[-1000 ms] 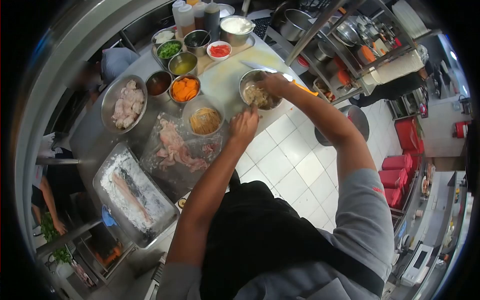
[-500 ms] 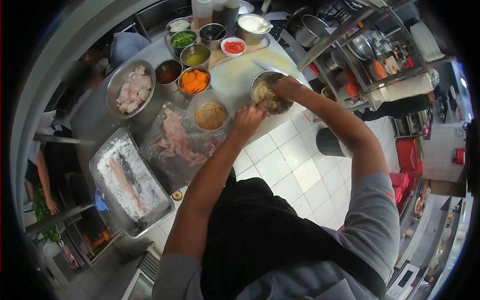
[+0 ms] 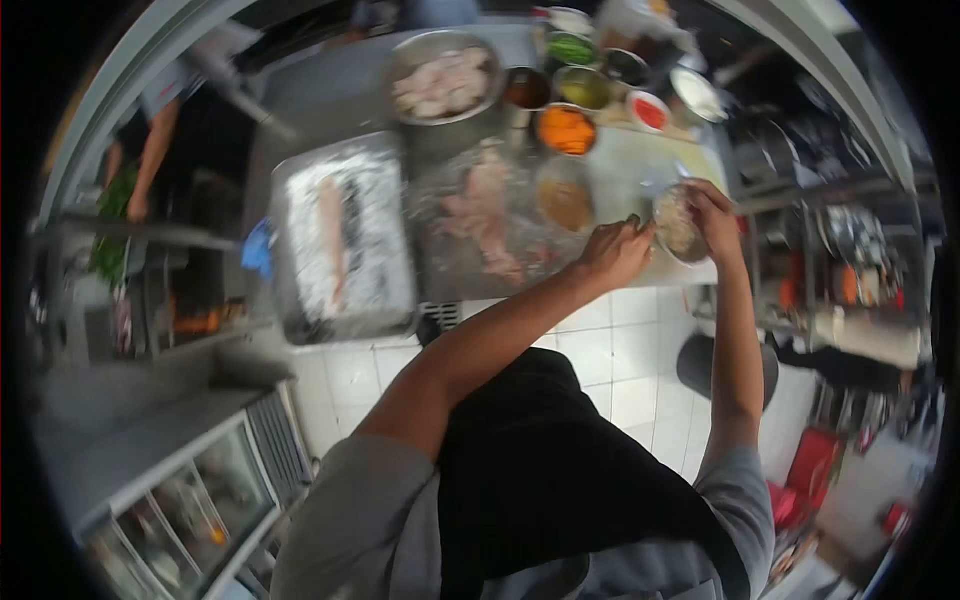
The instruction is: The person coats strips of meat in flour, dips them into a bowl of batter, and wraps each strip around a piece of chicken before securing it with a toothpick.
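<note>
A small metal bowl point(image 3: 690, 257) with a pale, chunky mixture point(image 3: 676, 222) inside is held over the right end of the worktop. My left hand point(image 3: 618, 252) closes on its left rim. On the bowl's right side, my right hand point(image 3: 714, 215) is closed on the rim, slightly blurred. A knife point(image 3: 683, 170) lies just beyond the bowl on the white cutting board point(image 3: 628, 165). Left of my left hand stands a clear container of thin tan sticks point(image 3: 565, 203). Raw meat point(image 3: 480, 215) is spread out farther left.
A deep tray point(image 3: 407, 300) of white powder holds a long strip of meat point(image 3: 332, 245). Behind it are a large bowl point(image 3: 402, 108) of meat pieces, sliced carrots point(image 3: 567, 130), chopped greens point(image 3: 571, 48) and red strips point(image 3: 650, 111). Shelving stands right; another person's arm point(image 3: 155, 160) shows left.
My view has swung, so the table appears farther right and more level. My right hand has come out of the bowl's middle to its right rim. My left hand stays on the left rim.
</note>
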